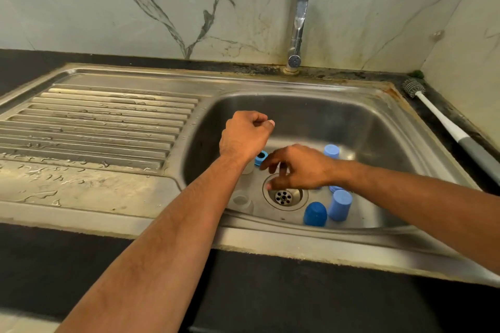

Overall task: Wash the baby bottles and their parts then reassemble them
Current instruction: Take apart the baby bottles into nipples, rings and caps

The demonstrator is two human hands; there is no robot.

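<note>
The left hand (244, 134) hangs above the sink (319, 113) with its fingers curled into a loose fist, holding nothing that shows. The right hand (295, 167) reaches low over the drain (284, 196), fingers bent downward; whether they pinch a small clear part cannot be told. In the basin lie the bottle parts: a blue ring (261, 157) just behind the left wrist, a clear bottle (241, 201) left of the drain, a dark blue cap (315, 214) beside a light blue cap (340, 205), and another light blue cap (331, 150) farther back. A bottle brush (443, 123) lies on the counter, right of the sink.
</note>
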